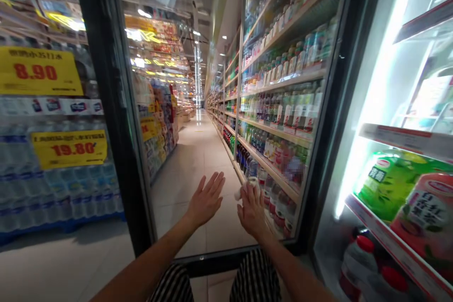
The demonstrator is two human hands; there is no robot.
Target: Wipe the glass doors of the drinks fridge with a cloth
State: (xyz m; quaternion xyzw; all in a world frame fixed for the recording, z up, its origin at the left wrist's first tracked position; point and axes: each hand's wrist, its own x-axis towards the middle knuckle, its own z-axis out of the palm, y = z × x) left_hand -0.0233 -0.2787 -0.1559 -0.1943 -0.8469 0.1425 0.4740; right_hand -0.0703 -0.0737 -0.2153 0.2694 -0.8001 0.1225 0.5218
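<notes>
A glass cooler door [226, 258] with a black frame stands open in front of me. My left hand [205, 199] is flat with fingers outstretched, at or just before the lower glass; I cannot tell whether it touches. To its right, my right hand [252, 210] presses a crumpled white cloth [239, 194], possibly a tissue, against the lower part of the pane. The cloth shows past the fingertips and beside the thumb, while the palm hides the rest of it.
On the right, the lit cooler holds green packs [385, 181], pink packs [426, 217] and red-capped bottles [359, 259]. Stacked water bottles [60, 193] with yellow price signs [69, 149] stand at left. A tiled aisle [194, 151] and drink shelves show in the glass.
</notes>
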